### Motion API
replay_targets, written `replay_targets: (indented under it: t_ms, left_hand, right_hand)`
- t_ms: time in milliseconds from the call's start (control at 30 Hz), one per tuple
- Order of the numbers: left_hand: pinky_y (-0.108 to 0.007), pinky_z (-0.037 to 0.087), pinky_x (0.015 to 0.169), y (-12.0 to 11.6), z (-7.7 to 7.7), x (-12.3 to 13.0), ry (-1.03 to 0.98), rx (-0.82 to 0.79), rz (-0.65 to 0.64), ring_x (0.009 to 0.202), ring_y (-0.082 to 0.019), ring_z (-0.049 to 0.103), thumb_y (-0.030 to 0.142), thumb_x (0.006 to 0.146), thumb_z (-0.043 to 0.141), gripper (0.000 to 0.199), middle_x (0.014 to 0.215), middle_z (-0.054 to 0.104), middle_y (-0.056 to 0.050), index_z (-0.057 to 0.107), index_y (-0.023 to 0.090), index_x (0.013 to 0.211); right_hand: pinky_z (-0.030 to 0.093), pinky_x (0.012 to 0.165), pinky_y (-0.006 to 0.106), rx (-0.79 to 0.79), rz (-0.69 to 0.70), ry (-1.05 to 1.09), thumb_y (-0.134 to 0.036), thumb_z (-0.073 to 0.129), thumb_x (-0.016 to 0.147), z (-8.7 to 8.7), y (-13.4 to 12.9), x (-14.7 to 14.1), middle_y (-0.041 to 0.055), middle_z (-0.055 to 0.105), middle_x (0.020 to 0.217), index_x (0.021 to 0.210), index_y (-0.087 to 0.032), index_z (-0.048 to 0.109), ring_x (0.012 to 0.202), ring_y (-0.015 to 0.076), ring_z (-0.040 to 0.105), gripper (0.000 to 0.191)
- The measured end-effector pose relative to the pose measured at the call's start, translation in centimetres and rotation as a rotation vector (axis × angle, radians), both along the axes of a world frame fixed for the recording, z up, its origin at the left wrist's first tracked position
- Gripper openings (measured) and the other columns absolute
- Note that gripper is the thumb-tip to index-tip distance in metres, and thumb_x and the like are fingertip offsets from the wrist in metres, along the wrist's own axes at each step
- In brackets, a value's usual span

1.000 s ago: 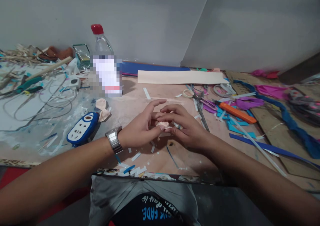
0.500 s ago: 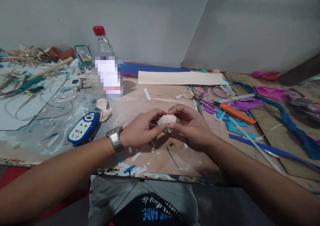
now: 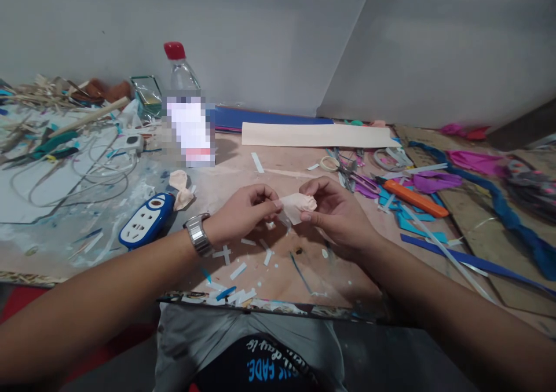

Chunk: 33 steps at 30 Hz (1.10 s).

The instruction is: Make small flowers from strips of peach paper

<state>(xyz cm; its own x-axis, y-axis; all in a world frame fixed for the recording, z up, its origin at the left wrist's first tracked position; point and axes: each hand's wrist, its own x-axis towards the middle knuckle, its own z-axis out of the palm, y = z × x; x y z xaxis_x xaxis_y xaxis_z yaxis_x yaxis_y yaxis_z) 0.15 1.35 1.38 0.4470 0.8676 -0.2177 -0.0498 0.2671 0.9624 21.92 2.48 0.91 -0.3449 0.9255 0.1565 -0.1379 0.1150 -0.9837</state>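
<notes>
A pale pink strip of paper or cloth (image 3: 295, 205), rolled into a small rosette at its right end, is stretched between my hands above the table. My left hand (image 3: 247, 209) pinches its loose left end between thumb and fingers. My right hand (image 3: 336, 212) grips the rolled end, with the thumb below and the fingers above. Another crumpled pale pink piece (image 3: 181, 189) lies to the left, beside a blue and white power socket (image 3: 146, 220).
A bottle with a red cap (image 3: 185, 76) stands at the back left. A long cream strip (image 3: 313, 135) lies near the wall. To the right are scissors (image 3: 347, 172), an orange cutter (image 3: 414, 198) and coloured scraps. Green-handled pliers (image 3: 56, 146) rest at the far left.
My hands have moved apart, and the pink strip now shows stretched out between them. The rolled end has shifted right with my right hand.
</notes>
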Motion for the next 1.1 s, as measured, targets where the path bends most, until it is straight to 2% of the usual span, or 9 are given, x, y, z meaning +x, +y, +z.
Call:
replay_targets:
  t_ms: [267, 400, 567, 667, 733, 833, 900, 967, 1100]
  left_hand:
    - [-0.019, 0.033, 0.05, 0.1, -0.2, 0.0, -0.059, -0.064, 0.049, 0.056, -0.008, 0.048, 0.044, 0.08, 0.084, 0.034, 0.068, 0.058, 0.002, 0.066, 0.016, 0.084]
    - [-0.021, 0.037, 0.053, 0.0, -0.1, 0.1, -0.075, -0.052, 0.033, 0.06, -0.009, 0.051, 0.045, 0.081, 0.084, 0.035, 0.068, 0.056, 0.002, 0.063, 0.016, 0.079]
    - [-0.021, 0.029, 0.046, 0.0, -0.3, -0.1, -0.027, -0.103, -0.019, 0.051, -0.008, 0.044, 0.049, 0.088, 0.076, 0.034, 0.069, 0.053, 0.004, 0.061, 0.018, 0.086]
    - [-0.022, 0.041, 0.054, -0.1, -0.6, 0.0, 0.051, 0.082, 0.051, 0.062, -0.01, 0.054, 0.044, 0.089, 0.076, 0.031, 0.08, 0.061, 0.0, 0.063, 0.018, 0.099]
    - [-0.027, 0.052, 0.069, -0.2, -0.7, 0.1, 0.114, 0.308, 0.082, 0.082, -0.015, 0.064, 0.038, 0.086, 0.08, 0.038, 0.103, 0.069, -0.007, 0.063, 0.017, 0.112]
    - [-0.033, 0.056, 0.085, -0.6, -0.7, 0.2, 0.18, 0.502, -0.02, 0.1, -0.02, 0.068, 0.037, 0.088, 0.079, 0.046, 0.125, 0.07, -0.013, 0.064, 0.017, 0.127]
    - [-0.031, 0.055, 0.082, -0.9, -0.7, 0.3, 0.201, 0.512, -0.098, 0.098, -0.02, 0.069, 0.041, 0.095, 0.072, 0.039, 0.118, 0.074, -0.011, 0.067, 0.016, 0.125]
    - [-0.028, 0.053, 0.073, -1.0, -0.7, 0.3, 0.223, 0.485, -0.13, 0.086, -0.018, 0.068, 0.046, 0.099, 0.066, 0.034, 0.102, 0.076, -0.008, 0.071, 0.016, 0.113]
    - [-0.023, 0.044, 0.062, -1.0, -0.8, 0.2, 0.301, 0.44, -0.153, 0.069, -0.013, 0.06, 0.05, 0.1, 0.062, 0.037, 0.078, 0.068, -0.002, 0.07, 0.014, 0.091]
  right_hand:
    - [0.05, 0.064, 0.026, 0.029, 0.013, -0.036, -0.046, 0.099, 0.066, 0.1, -0.1, 0.0, -0.002, 0.058, 0.089, 0.091, -0.025, 0.056, 0.075, 0.0152, 0.056, 0.055]
    - [0.051, 0.067, 0.025, 0.041, 0.015, -0.024, -0.049, 0.096, 0.071, 0.3, -0.4, -0.1, -0.0013, 0.057, 0.093, 0.094, -0.026, 0.054, 0.078, 0.015, 0.056, 0.053]
    - [0.05, 0.066, 0.024, 0.011, 0.018, 0.01, -0.047, 0.095, 0.072, 0.2, -0.4, 0.0, -0.0014, 0.056, 0.095, 0.097, -0.026, 0.055, 0.078, 0.0138, 0.055, 0.051]
    - [0.049, 0.065, 0.023, -0.003, -0.003, 0.011, -0.049, 0.097, 0.07, 0.1, -0.3, 0.0, -0.0019, 0.056, 0.092, 0.094, -0.025, 0.056, 0.077, 0.0136, 0.054, 0.053]
    - [0.05, 0.065, 0.024, -0.027, -0.016, -0.006, -0.05, 0.097, 0.068, 0.0, -0.3, -0.1, -0.0018, 0.058, 0.09, 0.093, -0.025, 0.056, 0.077, 0.0145, 0.056, 0.055]
    - [0.051, 0.061, 0.025, -0.101, 0.003, -0.021, -0.05, 0.097, 0.068, -0.1, -0.5, -0.2, -0.0022, 0.059, 0.087, 0.093, -0.025, 0.055, 0.075, 0.0156, 0.058, 0.055]
    - [0.051, 0.059, 0.026, -0.124, 0.027, -0.046, -0.047, 0.098, 0.067, -0.1, -0.8, -0.3, -0.0027, 0.059, 0.084, 0.092, -0.025, 0.055, 0.071, 0.0155, 0.057, 0.053]
    - [0.049, 0.059, 0.025, -0.097, 0.033, -0.091, -0.042, 0.099, 0.067, -0.1, -0.9, -0.3, -0.0028, 0.059, 0.082, 0.09, -0.024, 0.057, 0.071, 0.0152, 0.056, 0.051]
    - [0.045, 0.062, 0.024, -0.005, 0.002, -0.181, -0.037, 0.098, 0.069, 0.0, -1.0, -0.1, -0.0024, 0.06, 0.081, 0.088, -0.022, 0.06, 0.073, 0.0142, 0.055, 0.045]
